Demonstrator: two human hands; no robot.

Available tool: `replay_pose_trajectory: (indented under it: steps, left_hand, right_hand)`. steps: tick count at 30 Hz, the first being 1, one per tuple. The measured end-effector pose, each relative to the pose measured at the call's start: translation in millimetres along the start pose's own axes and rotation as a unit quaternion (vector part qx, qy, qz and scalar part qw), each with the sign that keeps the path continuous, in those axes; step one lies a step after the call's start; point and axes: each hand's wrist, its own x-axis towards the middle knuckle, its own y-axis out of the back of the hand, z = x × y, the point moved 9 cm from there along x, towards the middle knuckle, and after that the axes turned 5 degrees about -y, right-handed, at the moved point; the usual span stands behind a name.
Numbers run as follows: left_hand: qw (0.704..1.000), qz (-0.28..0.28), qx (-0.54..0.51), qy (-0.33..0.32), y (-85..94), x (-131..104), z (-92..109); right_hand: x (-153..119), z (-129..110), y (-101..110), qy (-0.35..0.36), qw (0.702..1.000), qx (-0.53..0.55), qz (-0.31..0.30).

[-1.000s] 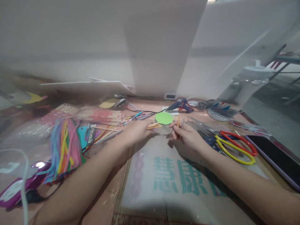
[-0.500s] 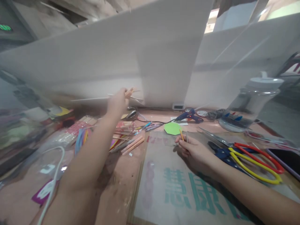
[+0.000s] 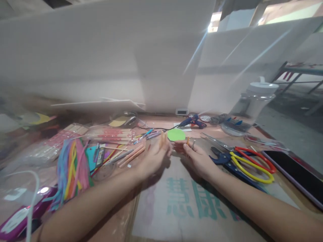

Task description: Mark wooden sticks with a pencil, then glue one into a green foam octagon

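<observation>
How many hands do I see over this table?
2. The left hand is to the near left of the green paper; the right hand is to its near right. Some fingers are hidden, but no third hand shows.

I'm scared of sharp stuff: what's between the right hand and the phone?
Scissors and a blue tool lie between them, in the head view.

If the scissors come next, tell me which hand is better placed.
Probably the right hand: the red-and-yellow scissors lie on its side, nearer to it than to the left hand. It holds a thin yellowish stick, though.
</observation>
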Motion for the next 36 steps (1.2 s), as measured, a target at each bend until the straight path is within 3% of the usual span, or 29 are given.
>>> replay_pose_trajectory:
  steps: [2, 4, 9, 16, 21, 25, 26, 28, 30, 33, 36]
  left_hand:
    - [0.999, -0.029, -0.026, -0.026, -30.1, -13, -3]
    - [0.997, -0.042, -0.038, -0.047, -42.2, -19, -7]
    - [0.996, -0.057, -0.035, -0.062, -42.3, -23, -12]
    - [0.993, -0.069, -0.036, -0.089, -47.4, -26, -1]
    - [0.991, -0.083, -0.062, -0.081, -51.6, -26, -6]
    - [0.994, -0.043, -0.092, -0.034, -36.6, -24, -23]
    - [0.994, -0.027, -0.102, -0.016, -30.0, -21, -29]
    - [0.992, 0.003, -0.125, 0.019, -16.2, -14, -43]
    - [0.986, 0.027, -0.153, 0.052, -3.6, -6, -55]
    - [0.975, 0.065, -0.193, 0.083, 14.6, 3, -65]
    - [0.965, 0.106, -0.221, 0.094, 36.0, 8, -64]
  right_hand:
    - [-4, 4, -9, 0.001, 1.0, -0.018, -0.024]
    - [-7, 7, -17, -0.003, 0.998, -0.045, -0.05]
    - [-12, 9, -30, -0.011, 0.991, -0.1, -0.089]
    - [-20, -3, -37, 0.054, 0.98, -0.18, -0.062]
    - [-23, -8, -42, 0.075, 0.97, -0.218, -0.072]
    - [-9, -22, -22, 0.059, 0.963, -0.241, -0.103]
    - [-4, -31, -9, 0.069, 0.957, -0.27, -0.077]
    - [3, -43, 13, 0.06, 0.912, -0.405, -0.031]
    - [3, -42, 18, 0.041, 0.838, -0.542, -0.039]
    - [-7, -24, -6, 0.035, 0.798, -0.593, -0.102]
    - [-15, 1, -52, 0.056, 0.779, -0.602, -0.167]
